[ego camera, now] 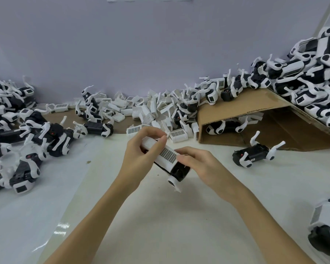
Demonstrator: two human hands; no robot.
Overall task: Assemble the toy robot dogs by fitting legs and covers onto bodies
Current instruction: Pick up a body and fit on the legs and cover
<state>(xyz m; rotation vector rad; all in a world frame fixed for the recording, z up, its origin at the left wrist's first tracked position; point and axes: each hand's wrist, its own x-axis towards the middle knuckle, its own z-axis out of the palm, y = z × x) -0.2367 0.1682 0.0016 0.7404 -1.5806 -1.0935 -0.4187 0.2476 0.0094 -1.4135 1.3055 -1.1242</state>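
While both hands work over the middle of the table (160, 216), the left hand (139, 149) curls its fingers round the far end of a toy dog body (179, 171), thumb and fingertips pinching the white cover (165, 152) at its upper edge. Right hand (196, 161) grips the near end, fingers pressing on the cover's grid-patterned panel. Body is black, held tilted above the table, one white leg (173, 182) showing at its lower end. No readable brand or writing anywhere; cover grids are only dot patterns. One lone dog (253, 154) lies on the table right of the hands, one more (224, 127) sits under the cardboard flap (242, 108). Loose white covers pile (147, 109) along the back wall, too many to count. Dogs heaped at left (17, 130) and on the cardboard at right (312, 82), dozens, uncountable. One part-seen dog (326, 229) at the lower right edge.
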